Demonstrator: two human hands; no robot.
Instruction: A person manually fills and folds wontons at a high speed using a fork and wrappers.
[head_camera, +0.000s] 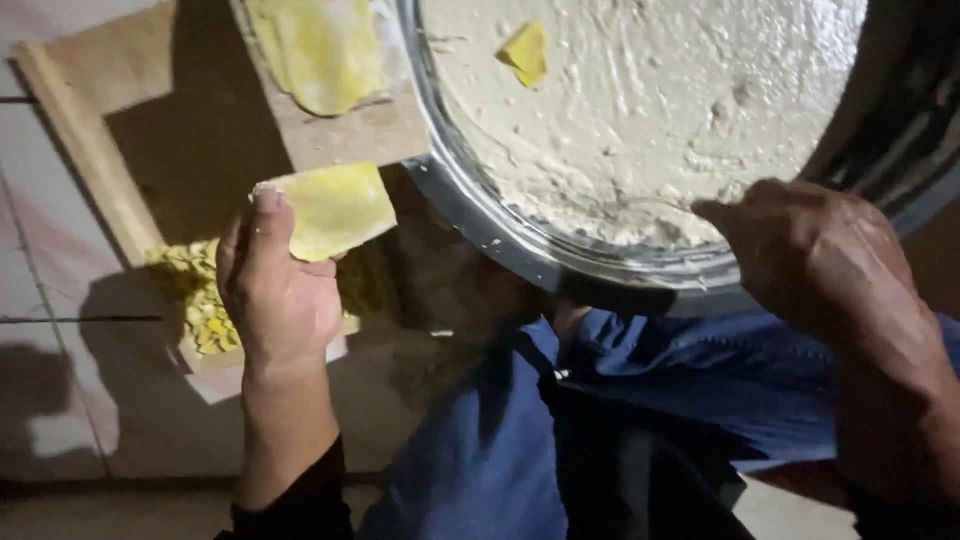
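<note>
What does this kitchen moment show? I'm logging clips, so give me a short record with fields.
left hand: holds a yellow piece
right hand: on the rim of the metal bowl
bowl contents: pale batter with a small yellow bit
wooden board: carries a yellow sheet
lower board: yellow scraps

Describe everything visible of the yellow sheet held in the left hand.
The yellow sheet is a thin, flat, pale yellow piece, soft and dough-like by its look, roughly rectangular with rounded corners and a lightly mottled surface. The left hand holds it at its lower left edge, thumb on top, so it sticks out up and to the right, slightly tilted. It hangs above a wooden board, beside the rim of the large metal bowl, without touching the bowl.
</note>
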